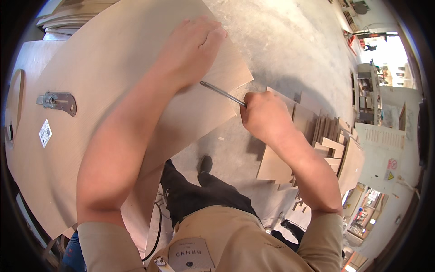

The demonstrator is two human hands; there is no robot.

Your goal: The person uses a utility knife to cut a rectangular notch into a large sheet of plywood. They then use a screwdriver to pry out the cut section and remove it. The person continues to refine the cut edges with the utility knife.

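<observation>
A broad light wooden board (190, 118) lies before me, its stepped right edge near my hands. My left hand (192, 52) is on its far right part, fingers bent over at the edge; the fingertips are partly hidden. My right hand (265, 113), just off that edge, is closed round the handle of a screwdriver (224, 94). The slim metal shaft points left over the board, its tip close to my left wrist. Most of the handle is hidden in my fist. Farther left on the board rest a utility knife (62, 102) and a white label (45, 133).
Cut wooden pieces (328, 131) are stacked on the right, below my right forearm. More curved panels (68, 20) lie at the far left. Beneath is a pale concrete floor (290, 36). A black cable (158, 226) hangs near my legs, and a light-coloured cabinet (380, 145) stands far right.
</observation>
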